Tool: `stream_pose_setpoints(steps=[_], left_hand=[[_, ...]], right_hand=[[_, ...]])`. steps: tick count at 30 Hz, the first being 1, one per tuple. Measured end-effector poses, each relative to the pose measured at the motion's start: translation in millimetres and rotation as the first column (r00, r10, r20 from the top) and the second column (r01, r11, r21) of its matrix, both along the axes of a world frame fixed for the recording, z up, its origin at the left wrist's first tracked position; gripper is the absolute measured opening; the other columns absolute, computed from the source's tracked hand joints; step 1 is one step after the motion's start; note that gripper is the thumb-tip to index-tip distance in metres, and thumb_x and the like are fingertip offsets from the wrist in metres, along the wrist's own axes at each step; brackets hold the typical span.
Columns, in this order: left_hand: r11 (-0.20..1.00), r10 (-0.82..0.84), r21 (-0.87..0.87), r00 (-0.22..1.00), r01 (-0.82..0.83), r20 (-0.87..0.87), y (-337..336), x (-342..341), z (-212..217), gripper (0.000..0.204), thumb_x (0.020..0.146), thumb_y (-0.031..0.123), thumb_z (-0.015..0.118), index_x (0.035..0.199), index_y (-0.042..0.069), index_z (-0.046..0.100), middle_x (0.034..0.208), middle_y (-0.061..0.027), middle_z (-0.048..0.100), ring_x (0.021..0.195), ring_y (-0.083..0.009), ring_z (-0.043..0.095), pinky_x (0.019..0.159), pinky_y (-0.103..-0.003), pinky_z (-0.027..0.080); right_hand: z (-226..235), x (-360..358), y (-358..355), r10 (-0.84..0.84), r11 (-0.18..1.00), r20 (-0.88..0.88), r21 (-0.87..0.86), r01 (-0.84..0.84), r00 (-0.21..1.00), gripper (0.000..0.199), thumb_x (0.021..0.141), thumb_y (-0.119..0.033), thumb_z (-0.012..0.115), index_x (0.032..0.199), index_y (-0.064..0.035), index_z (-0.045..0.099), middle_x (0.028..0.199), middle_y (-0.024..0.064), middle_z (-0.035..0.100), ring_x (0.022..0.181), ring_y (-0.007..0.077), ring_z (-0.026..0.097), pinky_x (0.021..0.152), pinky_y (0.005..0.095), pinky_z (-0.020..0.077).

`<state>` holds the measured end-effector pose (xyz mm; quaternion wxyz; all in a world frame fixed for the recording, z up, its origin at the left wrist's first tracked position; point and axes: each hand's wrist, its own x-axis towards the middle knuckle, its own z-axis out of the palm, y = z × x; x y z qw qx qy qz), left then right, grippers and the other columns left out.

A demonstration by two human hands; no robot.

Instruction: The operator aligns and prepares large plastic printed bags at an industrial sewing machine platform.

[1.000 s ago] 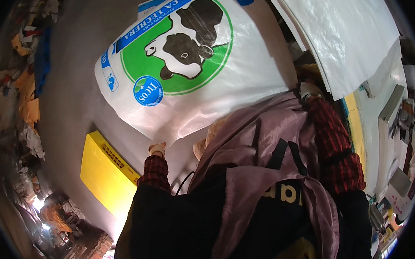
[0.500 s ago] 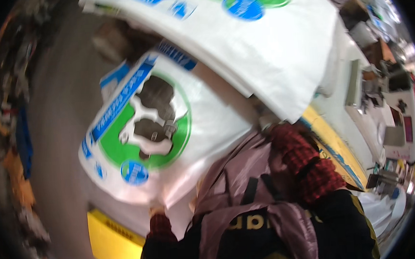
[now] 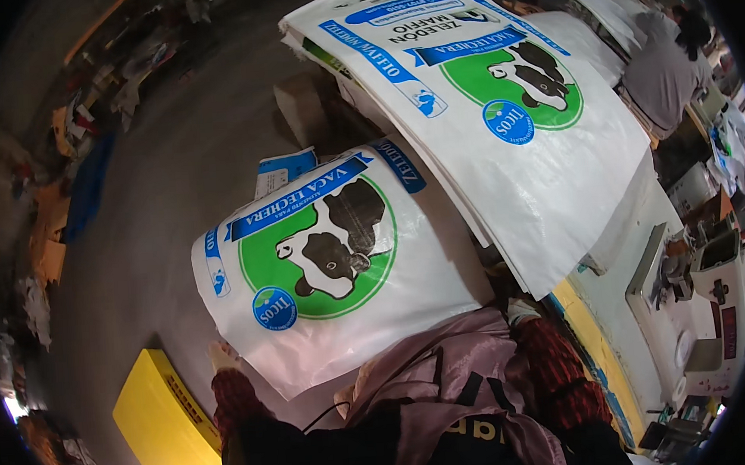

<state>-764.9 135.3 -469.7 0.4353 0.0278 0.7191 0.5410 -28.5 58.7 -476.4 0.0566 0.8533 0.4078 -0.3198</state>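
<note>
Gripping the lower corner of a white woven feed sack [image 3: 332, 270] printed with a cow on a green disc, the left hand [image 3: 221, 357] shows only its fingers curled at the sack's edge. The right hand [image 3: 520, 310] is mostly hidden beneath the sack's far corner; I cannot tell its hold. Beyond that corner lies a stack of matching sacks [image 3: 502, 111]. A yellow board [image 3: 162, 429] sits just under the left hand.

One white printed sack [image 3: 332, 270] held up, one stack of sacks [image 3: 503, 120], one yellow board [image 3: 157, 425], one sewing machine [image 3: 697, 296]
</note>
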Motion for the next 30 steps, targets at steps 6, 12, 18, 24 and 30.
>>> stream_pose_setpoints(steps=[6,12,18,24,30], left_hand=[[0.963,-0.203,-0.226,0.944,0.145,-0.26,12,24,20,0.075,0.076,0.063,0.054,0.117,0.001,0.051,0.115,-0.0125,0.053,0.104,-0.0255,0.051,0.093,-0.034,0.039],[0.867,-0.321,-0.499,0.77,0.003,-0.552,10,45,14,0.085,0.07,0.066,0.058,0.12,-0.002,0.049,0.118,-0.0194,0.054,0.109,-0.028,0.052,0.093,-0.036,0.039],[0.898,-0.262,-0.44,0.825,0.017,-0.501,6,72,32,0.083,0.071,0.062,0.06,0.122,-0.002,0.048,0.12,-0.019,0.053,0.11,-0.0278,0.052,0.092,-0.036,0.04],[0.911,-0.318,-0.377,0.865,0.166,-0.389,9,63,12,0.09,0.074,0.07,0.049,0.129,-0.001,0.041,0.131,-0.0164,0.045,0.119,-0.027,0.044,0.099,-0.036,0.034],[0.756,-0.653,-0.646,0.19,0.108,-0.733,27,82,37,0.055,0.074,0.057,0.059,0.093,0.005,0.064,0.092,-0.0191,0.063,0.082,-0.0348,0.06,0.076,-0.04,0.049]], right_hand=[[28,-22,-4,-0.064,0.997,0.051,-0.033,0.066,0.997,0.045,0.091,-0.043,0.033,0.1,-0.0111,0.062,0.105,0.0121,0.062,0.103,0.0291,0.057,0.085,0.0391,0.0447],[-7,-19,-6,0.019,0.998,0.123,-0.058,-0.012,0.992,0.042,0.091,-0.042,0.033,0.106,-0.0127,0.059,0.102,0.0084,0.064,0.097,0.0234,0.06,0.083,0.034,0.046],[3,-23,-5,0.155,0.987,0.158,0.018,-0.16,0.975,0.039,0.091,-0.038,0.035,0.108,-0.0121,0.058,0.106,0.0106,0.062,0.099,0.0252,0.059,0.084,0.0358,0.0465],[36,-29,-7,0.41,0.912,0.1,-0.043,-0.408,0.907,0.038,0.089,-0.037,0.037,0.109,-0.0122,0.057,0.109,0.0151,0.06,0.098,0.0306,0.059,0.082,0.0416,0.0473],[62,-24,-31,-0.024,0.988,-0.062,0.149,0.033,0.998,0.038,0.089,-0.036,0.036,0.111,-0.009,0.053,0.107,0.0191,0.059,0.095,0.0368,0.059,0.079,0.0454,0.0467]])
